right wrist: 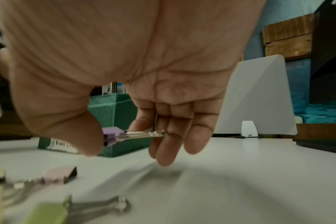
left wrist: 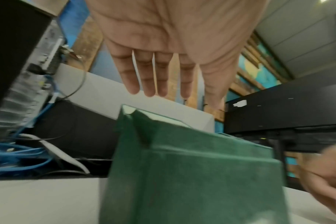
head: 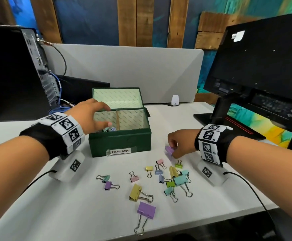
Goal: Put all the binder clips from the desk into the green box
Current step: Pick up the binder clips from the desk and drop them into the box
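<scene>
1. The left hand (head: 91, 117) hovers over the left compartment of the green box (head: 120, 141), at the far left of the desk (head: 211, 197). Its fingers are straight and spread, and it holds nothing. A few clips (head: 109, 129) already lie in that compartment below it. It would do best to lift clear to the left, so that the box mouth is free for the other hand.

2. The box lid stands open behind, and a divider splits the inside in two. The right compartment looks bare from here, so a drop on either side should go in cleanly.

3. Most clips are not yet in the box. The clip pile (head: 173, 178) lies scattered on the near desk, from a teal and purple pair at the left to a thick cluster at the right.

4. The right hand (head: 180, 142) is just right of the box and low over the desk. It pinches a purple clip (head: 169, 150), thumb on the body and fingers on the wire handles. I judge the step in hand to be carrying this one to the box.

5. To do it well: lift above the box's near wall, keep the pinch firm on the body since the handles swing, and let go only once over a compartment. The cluster below is tangled, so later picks should take one clip at a time.
</scene>
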The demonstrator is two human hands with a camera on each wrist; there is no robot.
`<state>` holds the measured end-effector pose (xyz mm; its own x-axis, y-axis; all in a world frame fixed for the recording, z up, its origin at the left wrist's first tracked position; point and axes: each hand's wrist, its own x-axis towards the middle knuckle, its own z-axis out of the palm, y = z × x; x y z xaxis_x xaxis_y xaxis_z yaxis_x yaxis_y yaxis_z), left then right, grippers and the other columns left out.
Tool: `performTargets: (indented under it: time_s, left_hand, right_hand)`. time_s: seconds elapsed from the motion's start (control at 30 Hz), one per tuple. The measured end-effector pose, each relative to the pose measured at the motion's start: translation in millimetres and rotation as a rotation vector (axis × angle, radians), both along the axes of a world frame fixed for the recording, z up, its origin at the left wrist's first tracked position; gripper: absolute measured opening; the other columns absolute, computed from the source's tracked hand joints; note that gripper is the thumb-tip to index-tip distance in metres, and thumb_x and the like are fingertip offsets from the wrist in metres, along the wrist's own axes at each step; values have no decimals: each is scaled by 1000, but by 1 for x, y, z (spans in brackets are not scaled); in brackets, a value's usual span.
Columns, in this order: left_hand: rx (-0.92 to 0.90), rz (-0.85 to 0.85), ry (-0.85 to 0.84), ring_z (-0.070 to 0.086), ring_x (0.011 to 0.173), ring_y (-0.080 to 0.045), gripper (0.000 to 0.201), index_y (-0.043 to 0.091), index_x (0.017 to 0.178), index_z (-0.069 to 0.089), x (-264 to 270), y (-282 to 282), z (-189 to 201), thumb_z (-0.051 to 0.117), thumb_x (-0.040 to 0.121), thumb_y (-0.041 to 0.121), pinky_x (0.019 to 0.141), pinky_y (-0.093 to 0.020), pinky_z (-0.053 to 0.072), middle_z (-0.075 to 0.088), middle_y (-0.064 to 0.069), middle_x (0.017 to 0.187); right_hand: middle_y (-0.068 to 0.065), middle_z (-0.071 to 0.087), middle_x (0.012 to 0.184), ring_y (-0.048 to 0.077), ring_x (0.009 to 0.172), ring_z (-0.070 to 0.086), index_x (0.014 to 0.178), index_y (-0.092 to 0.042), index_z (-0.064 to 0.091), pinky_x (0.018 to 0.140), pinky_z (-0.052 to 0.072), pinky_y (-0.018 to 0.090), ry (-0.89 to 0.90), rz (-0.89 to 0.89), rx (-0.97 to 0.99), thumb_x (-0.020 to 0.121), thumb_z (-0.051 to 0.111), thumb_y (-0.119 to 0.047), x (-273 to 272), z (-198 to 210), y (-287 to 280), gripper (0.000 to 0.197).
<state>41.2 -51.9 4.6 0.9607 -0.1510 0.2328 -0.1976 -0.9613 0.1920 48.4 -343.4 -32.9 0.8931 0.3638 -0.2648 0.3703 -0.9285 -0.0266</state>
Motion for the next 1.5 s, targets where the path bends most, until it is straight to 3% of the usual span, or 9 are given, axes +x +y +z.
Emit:
performTargets:
  time_s: [0.1,0.2,0.33,0.6,0.83,1.03,1.23,1.33,1.5]
  left_hand:
    - [35,-276,70,52,109,-10,42,39,117,54,-33,-24,-5,64,77,47,97,-33,45,52,8,122]
    - [59,-560,358,54,91,4,37,43,112,58,-75,-52,-17,68,76,44,80,-15,46,55,18,108]
    - [271,-700,545,50,106,-5,51,45,122,50,-106,-76,-34,70,74,44,94,-29,45,49,15,112]
    - [393,-700,466,41,114,-15,44,37,122,49,-106,-87,-49,64,81,39,96,-38,42,46,5,119]
    - [239,-636,388,44,77,-8,23,26,101,51,-98,-75,-54,61,80,26,64,-19,38,43,14,93]
    - [148,-510,387,47,60,4,21,33,86,49,-89,-53,-49,64,74,25,58,-15,40,53,17,68]
    - [210,-585,492,48,75,0,59,54,123,42,-93,-50,-47,65,77,24,76,-20,46,47,18,100]
    - [270,-580,488,44,81,-5,37,39,113,57,-92,-53,-53,63,79,25,81,-24,46,49,11,106]
    - [276,-579,465,47,82,-11,11,27,86,57,-83,-44,-58,61,77,21,80,-28,48,42,14,85]
  right_hand:
    - [-7,50,78,13,71,45,82,-21,47,58,35,22,-16,-4,53,77,66,-29,-3,9,-4,21]
    - [-10,47,72,9,65,42,82,-21,48,57,35,21,-44,-7,76,78,66,-28,-7,16,-6,20]
    - [-9,49,73,9,65,43,76,-25,46,58,36,22,-38,-11,143,77,67,-26,-16,19,-8,21]
    - [-8,47,71,10,63,42,87,-19,50,55,34,22,-30,18,191,76,68,-22,-34,22,-5,21]
    - [-6,51,72,11,64,46,79,-24,50,57,37,22,-130,44,327,75,70,-22,-30,42,16,21]
    - [-3,51,73,14,63,45,75,-24,45,57,40,26,-295,89,551,74,71,-23,-5,71,72,26]
    - [2,62,102,20,92,59,108,-18,53,82,48,32,-294,146,551,78,72,-31,28,74,131,38]
    - [0,60,123,14,105,56,123,-18,53,92,41,25,-179,216,439,83,68,-27,32,71,138,44]
    - [-7,61,116,10,97,55,113,-24,59,88,42,24,-158,231,370,88,60,-24,14,70,97,25]
